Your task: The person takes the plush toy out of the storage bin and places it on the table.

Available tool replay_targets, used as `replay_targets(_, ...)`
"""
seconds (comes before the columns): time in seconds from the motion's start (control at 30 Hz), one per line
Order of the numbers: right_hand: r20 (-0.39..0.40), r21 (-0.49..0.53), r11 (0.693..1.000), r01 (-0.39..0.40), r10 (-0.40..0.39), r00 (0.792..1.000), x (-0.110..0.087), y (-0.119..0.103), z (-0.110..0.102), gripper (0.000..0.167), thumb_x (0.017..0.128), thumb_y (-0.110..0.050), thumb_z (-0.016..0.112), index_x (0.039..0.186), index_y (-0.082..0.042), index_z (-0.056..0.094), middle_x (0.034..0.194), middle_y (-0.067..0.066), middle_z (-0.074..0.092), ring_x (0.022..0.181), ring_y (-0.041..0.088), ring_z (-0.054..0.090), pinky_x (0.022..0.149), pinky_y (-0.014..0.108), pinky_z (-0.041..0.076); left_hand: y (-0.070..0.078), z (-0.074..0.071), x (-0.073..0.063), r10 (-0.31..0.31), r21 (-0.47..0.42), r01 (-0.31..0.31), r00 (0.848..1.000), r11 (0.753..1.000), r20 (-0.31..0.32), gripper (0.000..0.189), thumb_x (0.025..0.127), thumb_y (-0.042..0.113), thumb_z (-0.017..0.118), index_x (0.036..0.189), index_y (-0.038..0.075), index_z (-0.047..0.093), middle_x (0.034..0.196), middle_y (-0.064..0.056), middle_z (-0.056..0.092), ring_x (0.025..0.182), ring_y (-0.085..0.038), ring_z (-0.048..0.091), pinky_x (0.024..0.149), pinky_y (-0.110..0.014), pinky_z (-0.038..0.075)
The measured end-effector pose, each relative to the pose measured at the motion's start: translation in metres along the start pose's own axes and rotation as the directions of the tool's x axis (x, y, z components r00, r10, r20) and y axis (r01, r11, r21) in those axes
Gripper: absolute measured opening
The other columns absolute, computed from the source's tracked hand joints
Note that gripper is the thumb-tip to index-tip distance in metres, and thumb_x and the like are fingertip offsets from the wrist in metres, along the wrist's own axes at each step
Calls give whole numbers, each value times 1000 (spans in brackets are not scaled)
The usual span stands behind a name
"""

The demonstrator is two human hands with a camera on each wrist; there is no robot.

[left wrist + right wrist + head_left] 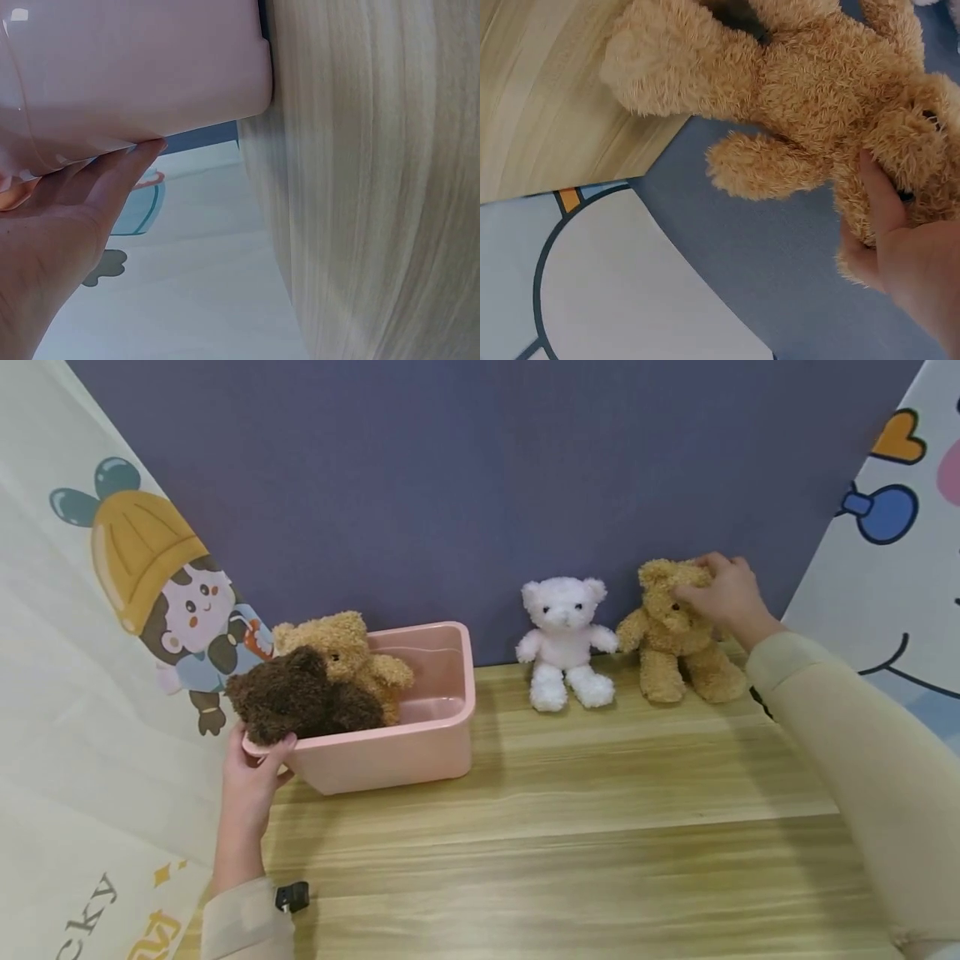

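Note:
At the right, my right hand (727, 593) grips the head of a golden-brown teddy bear (675, 635) that sits on the table against the back panel. In the right wrist view the thumb lies across the bear's face. My left hand (255, 777) holds the near left corner of a pink bin (390, 756), thumb over the rim and fingers under it outside. Inside the bin a dark brown teddy bear (292, 697) leans over that corner, in front of a light brown teddy bear (330, 639). A white teddy bear (564, 627) sits between the bin and the golden-brown bear.
A blue-grey panel (480, 485) stands behind the wood-grain table (555, 860). Printed white panels close in the left side (82, 693) and the right side (915, 585). A dark band (292, 897) shows at the left wrist.

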State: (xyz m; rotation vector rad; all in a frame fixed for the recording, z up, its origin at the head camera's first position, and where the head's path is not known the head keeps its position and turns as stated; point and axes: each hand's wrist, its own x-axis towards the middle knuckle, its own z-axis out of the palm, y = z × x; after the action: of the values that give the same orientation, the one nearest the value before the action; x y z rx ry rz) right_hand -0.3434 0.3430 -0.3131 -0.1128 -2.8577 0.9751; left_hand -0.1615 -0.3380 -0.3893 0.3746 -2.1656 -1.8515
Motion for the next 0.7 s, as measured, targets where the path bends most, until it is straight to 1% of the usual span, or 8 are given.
replay_targets(0.1,1,47,997,-61,61,998,2,3,-3,96,101,-67,51,171,-11,18,175,33,-6,161,57,-2,117,81,26,1,0,0,7,0,-7,1000,1000,6,82,103,24,72,168,38,23,177,-7,25,159,-31,33,73,-14,56)
replay_targets(0.2,23,43,997,-71,70,997,2,9,-5,95,102,-66,50,171,-10,17,175,32,-8,160,58,-5,118,82,23,2,0,0,10,2,-10,1000,1000,5,82,103,24,72,167,38,23,177,-6,25,159,-31,33,73,-14,56)
replay_targets(0.27,55,15,999,-39,38,998,2,13,-4,92,104,-63,50,171,-9,17,175,32,-11,160,58,-7,118,83,21,2,0,0,8,4,-8,1000,1000,1,82,103,25,72,167,38,23,177,-6,25,159,-31,33,72,-14,56)
replay_targets(0.33,85,-21,1000,19,-17,996,3,15,-2,89,106,-59,51,170,-7,19,175,33,-10,160,59,-6,118,84,19,2,0,0,6,9,-6,1000,1000,-3,82,103,25,72,167,39,23,177,-6,25,158,-30,34,72,-14,56)
replay_targets(0.4,113,-45,996,77,-71,991,5,15,1,86,107,-55,52,170,-6,19,175,33,-10,160,59,-7,118,84,18,3,0,-1,5,13,-5,1000,1000,-6,82,103,26,72,167,39,23,177,-6,25,158,-30,34,72,-14,56)
replay_targets(0.5,132,-63,989,137,-128,983,7,11,7,86,107,-53,54,170,-6,18,175,33,-9,159,60,-5,117,84,18,3,0,-2,6,15,-5,1000,1000,-10,81,103,26,71,167,39,23,177,-6,25,158,-30,34,72,-15,56)
replay_targets(0.6,143,-110,980,167,-150,978,10,8,12,88,108,-56,51,172,-9,13,174,32,-14,157,64,0,115,86,20,3,0,-3,4,11,-4,1000,1000,-7,82,104,25,71,168,38,22,178,-6,24,159,-30,33,73,-15,56)
replay_targets(0.7,157,-146,975,169,-145,977,12,5,15,89,109,-60,45,173,-13,5,173,29,-25,152,70,10,113,86,24,2,0,-4,3,8,-3,1000,1000,-5,82,104,25,71,168,38,22,178,-6,24,160,-30,32,73,-14,56)
